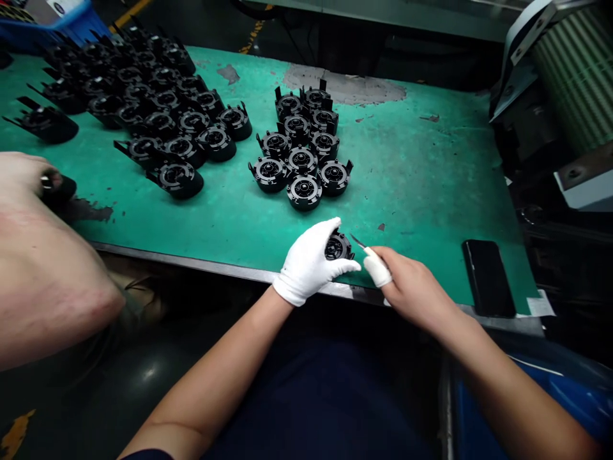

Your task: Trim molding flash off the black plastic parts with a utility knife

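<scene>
My left hand [309,260], in a white glove, is closed around a round black plastic part [337,245] near the front edge of the green table. Thumb and fingers wrap its sides, and its ringed face shows between them. In my right hand [407,278] is a small knife [364,245] with a pale handle, its thin blade pointing at the part but apart from it. A white cover [377,269] sits on the right thumb. Beyond my hands stands a small group of similar black parts [305,190], faces up.
Many more black parts [165,121] crowd the left of the green table [407,166]. A phone [489,278] lies at the right front edge. Another person's arm [45,275] reaches in from the left. Machinery [575,83] rises at right; a blue crate [71,25] is behind left.
</scene>
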Tool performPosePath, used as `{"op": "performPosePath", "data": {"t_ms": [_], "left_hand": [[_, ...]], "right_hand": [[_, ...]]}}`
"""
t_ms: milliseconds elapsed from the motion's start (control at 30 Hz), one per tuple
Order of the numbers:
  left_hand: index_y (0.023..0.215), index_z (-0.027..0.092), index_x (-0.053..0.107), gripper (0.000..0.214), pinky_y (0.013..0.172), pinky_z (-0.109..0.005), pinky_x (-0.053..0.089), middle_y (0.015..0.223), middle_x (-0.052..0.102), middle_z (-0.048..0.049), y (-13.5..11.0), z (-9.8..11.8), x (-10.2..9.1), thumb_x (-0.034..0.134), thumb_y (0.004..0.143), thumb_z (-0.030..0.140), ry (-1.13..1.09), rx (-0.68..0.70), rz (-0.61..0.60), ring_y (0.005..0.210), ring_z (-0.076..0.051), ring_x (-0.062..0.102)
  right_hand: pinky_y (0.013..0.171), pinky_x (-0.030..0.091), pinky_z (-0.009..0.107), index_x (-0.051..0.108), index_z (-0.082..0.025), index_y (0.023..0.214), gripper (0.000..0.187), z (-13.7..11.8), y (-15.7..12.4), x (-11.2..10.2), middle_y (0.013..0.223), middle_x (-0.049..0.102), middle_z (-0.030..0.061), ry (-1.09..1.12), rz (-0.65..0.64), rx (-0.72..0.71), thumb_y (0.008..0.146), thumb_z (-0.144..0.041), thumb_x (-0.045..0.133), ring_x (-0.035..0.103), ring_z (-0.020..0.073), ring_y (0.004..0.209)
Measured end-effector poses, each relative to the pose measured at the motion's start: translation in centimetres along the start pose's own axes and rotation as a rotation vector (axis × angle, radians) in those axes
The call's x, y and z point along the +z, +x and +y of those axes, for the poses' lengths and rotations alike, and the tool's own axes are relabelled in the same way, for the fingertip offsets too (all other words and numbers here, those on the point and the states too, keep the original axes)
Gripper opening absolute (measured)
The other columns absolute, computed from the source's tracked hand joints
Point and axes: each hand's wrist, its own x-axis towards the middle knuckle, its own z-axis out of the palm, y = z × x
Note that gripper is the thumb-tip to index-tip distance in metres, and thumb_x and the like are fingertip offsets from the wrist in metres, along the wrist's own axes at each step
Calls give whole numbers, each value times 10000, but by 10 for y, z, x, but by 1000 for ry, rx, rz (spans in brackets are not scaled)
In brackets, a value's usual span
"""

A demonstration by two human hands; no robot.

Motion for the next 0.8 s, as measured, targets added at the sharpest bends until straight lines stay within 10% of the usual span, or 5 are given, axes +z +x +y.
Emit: {"op": "performPosePath", "data": {"t_ms": [233,467,800], "left_hand": [[1523,274,401,1061,1221,-465,380,1557,488,-114,22,1,-41,847,636,649,-94,184,-418,1452,-315,461],[1526,155,344,1162,1202,-522,400,1536,469,-205,-15,19,-11,827,626,709,-98,-111,-14,1431,-364,472],[1472,158,409,1005,1113,-484,492,1348,627,-156,-16,21,8,817,691,642,-77,-156,43,1259,-321,619]], "right_hand": [[883,557,341,582,-307,1416,442,50,-12,-9,1268,723,41,-58,44,-114,1005,-227,438,700,231,1117],[962,541,351,696,-254,1291,358,32,0,-1,1275,733,42,28,-16,-198,1011,-291,475,702,226,1123],[748,530,332,691,-315,1297,360,30,12,7,1119,775,33,-169,13,-186,1009,-335,477,732,232,976]]}}
